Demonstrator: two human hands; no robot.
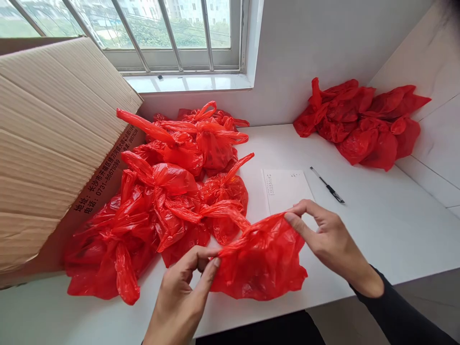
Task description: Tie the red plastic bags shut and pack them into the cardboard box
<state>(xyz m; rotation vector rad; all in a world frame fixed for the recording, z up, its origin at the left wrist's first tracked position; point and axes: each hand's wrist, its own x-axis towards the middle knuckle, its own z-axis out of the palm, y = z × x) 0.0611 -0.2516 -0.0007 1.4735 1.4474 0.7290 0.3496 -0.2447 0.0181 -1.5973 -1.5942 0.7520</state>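
Red plastic bag, pinched at its upper edge by left hand and right hand, appears light, limp, slippery and best held there.

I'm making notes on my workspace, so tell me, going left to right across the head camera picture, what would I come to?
Cardboard box → pile of red bags beside it → red plastic bag held between the left hand and right hand → heap of red bags by the far-right wall.
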